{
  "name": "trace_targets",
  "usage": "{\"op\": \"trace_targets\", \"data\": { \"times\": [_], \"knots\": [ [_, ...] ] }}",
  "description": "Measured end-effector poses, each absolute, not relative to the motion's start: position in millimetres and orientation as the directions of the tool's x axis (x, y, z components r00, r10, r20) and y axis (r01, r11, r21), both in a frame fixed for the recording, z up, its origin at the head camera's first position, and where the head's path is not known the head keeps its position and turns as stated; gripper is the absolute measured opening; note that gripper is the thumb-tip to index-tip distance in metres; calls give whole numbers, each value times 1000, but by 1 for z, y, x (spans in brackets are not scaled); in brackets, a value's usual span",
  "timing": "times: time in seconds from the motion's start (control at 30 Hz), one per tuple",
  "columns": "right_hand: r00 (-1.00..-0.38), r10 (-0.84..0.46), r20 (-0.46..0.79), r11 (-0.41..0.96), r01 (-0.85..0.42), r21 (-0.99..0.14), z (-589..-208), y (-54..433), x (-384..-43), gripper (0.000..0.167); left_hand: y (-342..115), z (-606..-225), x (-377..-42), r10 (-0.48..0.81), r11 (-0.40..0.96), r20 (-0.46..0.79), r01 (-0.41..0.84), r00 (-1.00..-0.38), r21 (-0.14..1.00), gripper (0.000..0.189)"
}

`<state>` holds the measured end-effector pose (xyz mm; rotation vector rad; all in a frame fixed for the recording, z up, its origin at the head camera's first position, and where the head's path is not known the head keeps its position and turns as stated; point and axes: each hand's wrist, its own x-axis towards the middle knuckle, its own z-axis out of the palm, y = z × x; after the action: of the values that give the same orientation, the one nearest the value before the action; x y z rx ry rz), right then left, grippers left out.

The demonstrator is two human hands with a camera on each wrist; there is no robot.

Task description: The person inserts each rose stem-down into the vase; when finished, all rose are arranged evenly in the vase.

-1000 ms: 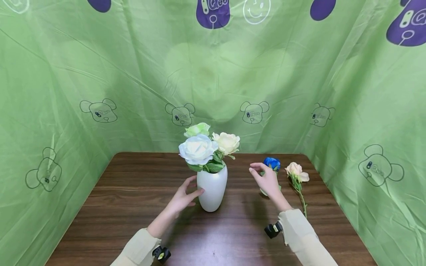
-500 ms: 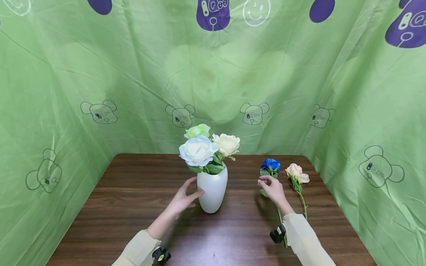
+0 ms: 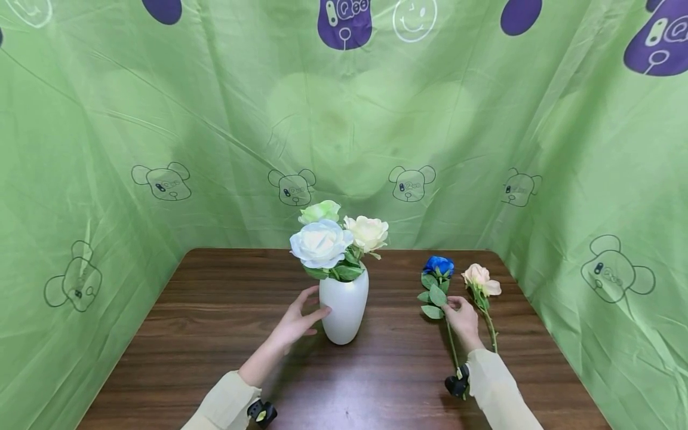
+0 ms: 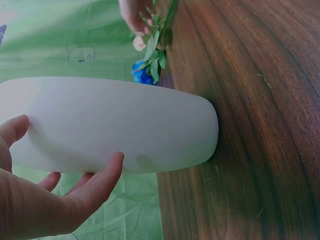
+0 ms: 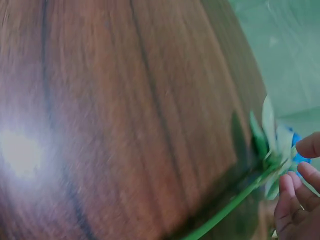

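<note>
A white vase (image 3: 344, 307) stands upright, holding a pale blue rose (image 3: 321, 243), a cream rose (image 3: 367, 233) and a light green rose (image 3: 319, 211). My left hand (image 3: 295, 319) is at the vase's left side, fingers spread and fingertips right at its wall. To the right, a blue rose (image 3: 438, 266) lies on the table, its stem towards me. My right hand (image 3: 463, 319) reaches over this stem just below the leaves (image 3: 434, 297). In the right wrist view, a gap shows between thumb (image 5: 309, 146) and fingers (image 5: 290, 187), close beside the stem (image 5: 225, 212).
A pale pink rose (image 3: 480, 279) lies right of the blue one, its stem (image 3: 491, 331) passing close by my right hand. The brown wooden table (image 3: 226, 298) is walled in by green printed cloth (image 3: 231, 119) at the back and both sides.
My right hand has moved down and to the right, from beside the blue bloom to the stem below its leaves, uncovering the leaves. My left hand and the vase have stayed in place.
</note>
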<state>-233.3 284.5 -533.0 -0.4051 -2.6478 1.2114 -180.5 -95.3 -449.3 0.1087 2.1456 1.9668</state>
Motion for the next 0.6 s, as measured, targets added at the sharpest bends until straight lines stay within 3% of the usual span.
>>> {"op": "trace_targets", "data": {
  "times": [0.23, 0.6],
  "knots": [
    [-941, 333, -57, 576, 251, -778, -544, 293, -228, 43, -96, -449, -181, 220, 90, -112, -94, -969, 991, 64],
    [-967, 231, -105, 616, 229, -754, -548, 290, -227, 56, -96, -450, -181, 212, 98, -116, -97, -970, 990, 65]
  ]
}}
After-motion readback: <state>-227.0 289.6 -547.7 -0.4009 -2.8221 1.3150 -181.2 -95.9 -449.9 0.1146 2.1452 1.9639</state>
